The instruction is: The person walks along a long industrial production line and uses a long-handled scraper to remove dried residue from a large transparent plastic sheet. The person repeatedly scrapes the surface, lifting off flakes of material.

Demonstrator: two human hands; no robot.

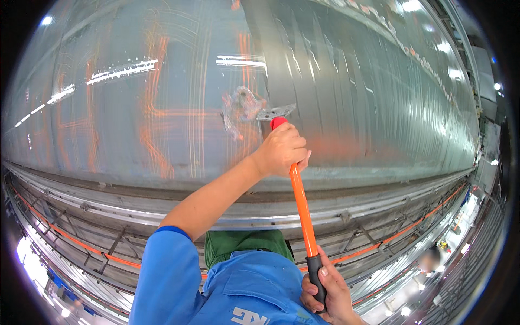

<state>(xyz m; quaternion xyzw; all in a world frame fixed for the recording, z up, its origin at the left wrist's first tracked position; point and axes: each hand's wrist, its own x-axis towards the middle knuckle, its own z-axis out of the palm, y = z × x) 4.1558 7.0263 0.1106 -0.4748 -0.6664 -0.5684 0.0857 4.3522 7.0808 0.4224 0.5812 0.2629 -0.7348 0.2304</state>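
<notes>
Orange-shafted scraper (pixel 302 206), one, ran from centre to lower right of the frame; its metal blade (pixel 277 112) stood just beside a crumpled translucent patch (pixel 242 105); left hand (pixel 283 148), curled round the scraper just below the red collar (pixel 278 122); right hand (pixel 332 290), wrapped round the black grip (pixel 314 266), lower right; glossy panel (pixel 184 138), orange-streaked, filled the upper frame; metal ledge (pixel 368 210) crossed below it; blue shirt (pixel 254 284), bottom centre
</notes>
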